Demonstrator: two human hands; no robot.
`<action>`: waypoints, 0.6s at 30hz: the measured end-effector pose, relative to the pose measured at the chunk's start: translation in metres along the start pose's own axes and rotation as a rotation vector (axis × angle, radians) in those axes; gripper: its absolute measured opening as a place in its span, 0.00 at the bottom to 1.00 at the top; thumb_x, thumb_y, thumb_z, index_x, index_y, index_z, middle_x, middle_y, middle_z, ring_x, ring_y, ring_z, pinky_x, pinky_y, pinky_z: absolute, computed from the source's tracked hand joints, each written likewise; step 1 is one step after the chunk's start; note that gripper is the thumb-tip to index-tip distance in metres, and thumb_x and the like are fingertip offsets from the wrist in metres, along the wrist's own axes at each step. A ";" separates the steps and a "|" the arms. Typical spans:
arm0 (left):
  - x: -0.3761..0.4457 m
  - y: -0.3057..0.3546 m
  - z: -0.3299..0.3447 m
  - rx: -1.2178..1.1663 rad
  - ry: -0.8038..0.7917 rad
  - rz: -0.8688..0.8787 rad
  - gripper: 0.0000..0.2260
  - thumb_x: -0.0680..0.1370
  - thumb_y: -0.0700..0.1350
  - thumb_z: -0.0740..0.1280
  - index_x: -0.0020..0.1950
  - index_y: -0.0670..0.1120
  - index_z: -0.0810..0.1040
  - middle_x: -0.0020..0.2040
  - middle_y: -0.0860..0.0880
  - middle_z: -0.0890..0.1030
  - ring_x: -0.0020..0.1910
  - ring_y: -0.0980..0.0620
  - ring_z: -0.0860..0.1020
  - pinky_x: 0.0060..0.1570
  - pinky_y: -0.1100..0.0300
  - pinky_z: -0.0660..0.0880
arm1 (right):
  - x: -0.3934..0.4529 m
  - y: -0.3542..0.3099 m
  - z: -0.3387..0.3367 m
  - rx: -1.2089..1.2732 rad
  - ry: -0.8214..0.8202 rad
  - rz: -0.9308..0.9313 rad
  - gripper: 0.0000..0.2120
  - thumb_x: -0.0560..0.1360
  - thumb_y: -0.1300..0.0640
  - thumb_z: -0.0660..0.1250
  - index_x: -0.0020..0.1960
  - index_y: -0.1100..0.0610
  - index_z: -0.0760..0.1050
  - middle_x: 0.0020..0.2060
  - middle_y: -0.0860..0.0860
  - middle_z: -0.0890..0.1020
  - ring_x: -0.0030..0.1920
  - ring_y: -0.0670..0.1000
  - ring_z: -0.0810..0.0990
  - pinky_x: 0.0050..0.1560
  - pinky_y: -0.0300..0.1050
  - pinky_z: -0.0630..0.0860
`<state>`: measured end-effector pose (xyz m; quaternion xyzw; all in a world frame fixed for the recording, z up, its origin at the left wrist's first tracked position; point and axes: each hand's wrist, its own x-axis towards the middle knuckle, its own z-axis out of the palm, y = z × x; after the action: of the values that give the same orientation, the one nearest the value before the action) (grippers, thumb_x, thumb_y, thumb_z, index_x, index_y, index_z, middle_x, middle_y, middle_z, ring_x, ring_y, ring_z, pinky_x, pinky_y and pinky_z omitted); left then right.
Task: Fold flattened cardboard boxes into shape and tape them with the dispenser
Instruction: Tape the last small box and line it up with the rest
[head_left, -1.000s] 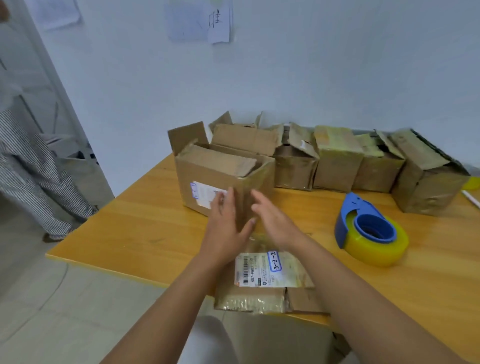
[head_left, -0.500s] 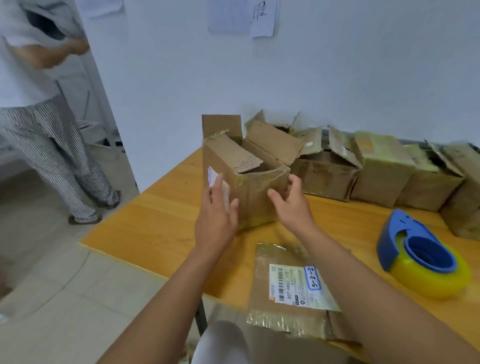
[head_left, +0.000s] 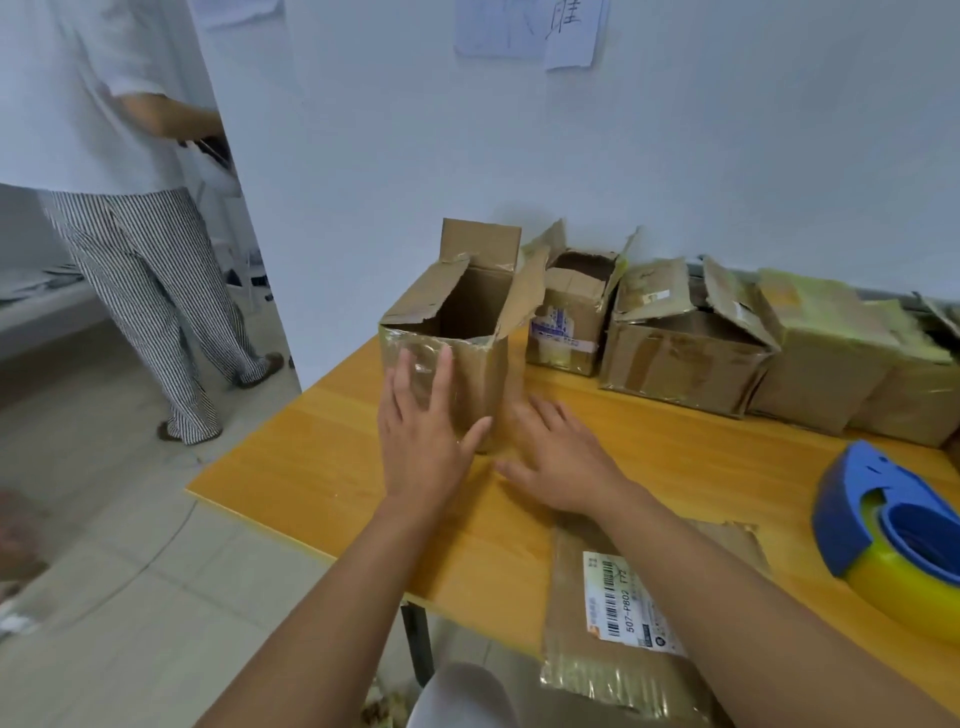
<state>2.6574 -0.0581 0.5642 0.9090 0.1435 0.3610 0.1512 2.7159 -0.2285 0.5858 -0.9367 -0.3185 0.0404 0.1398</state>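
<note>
A brown cardboard box (head_left: 478, 358) stands upright near the table's left corner, its top flaps open. My left hand (head_left: 423, 431) lies flat against its near taped face, fingers straight. My right hand (head_left: 558, 457) is beside the box's right lower edge, fingers spread, low over the table; whether it touches the box is unclear. A flattened box with a barcode label (head_left: 623, 618) lies at the table's near edge under my right forearm. The blue tape dispenser with a yellow roll (head_left: 893, 535) sits at the right.
A row of shaped, taped boxes (head_left: 685, 353) lines the wall at the back of the wooden table (head_left: 322, 467). A person in striped trousers (head_left: 150, 291) stands on the left beyond the table corner. Papers hang on the wall.
The box has been stood upright near the table's left corner, open end up. My hands have shifted from its sides to its near face and base. The view has swung left.
</note>
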 end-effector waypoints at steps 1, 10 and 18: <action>0.001 0.000 0.005 -0.002 -0.023 -0.034 0.43 0.74 0.65 0.69 0.81 0.57 0.48 0.80 0.40 0.49 0.78 0.37 0.53 0.75 0.43 0.59 | 0.002 0.006 0.002 -0.032 -0.032 0.034 0.40 0.77 0.32 0.59 0.80 0.41 0.43 0.81 0.48 0.46 0.80 0.57 0.44 0.78 0.60 0.51; 0.049 -0.013 0.041 -0.064 -0.071 -0.147 0.42 0.76 0.60 0.69 0.81 0.59 0.44 0.80 0.41 0.48 0.77 0.37 0.51 0.71 0.41 0.64 | 0.029 0.030 0.019 -0.124 -0.134 0.104 0.36 0.75 0.25 0.50 0.79 0.39 0.51 0.81 0.48 0.50 0.79 0.58 0.48 0.76 0.61 0.48; 0.083 -0.037 0.056 -0.150 0.024 -0.253 0.51 0.70 0.63 0.74 0.81 0.51 0.45 0.80 0.40 0.49 0.78 0.36 0.49 0.76 0.40 0.53 | 0.049 0.026 0.007 -0.115 -0.140 0.150 0.33 0.74 0.28 0.55 0.73 0.44 0.61 0.70 0.50 0.64 0.70 0.59 0.61 0.67 0.58 0.60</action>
<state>2.7484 -0.0030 0.5623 0.8654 0.2314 0.3594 0.2615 2.7687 -0.2164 0.5721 -0.9593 -0.2583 0.0976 0.0597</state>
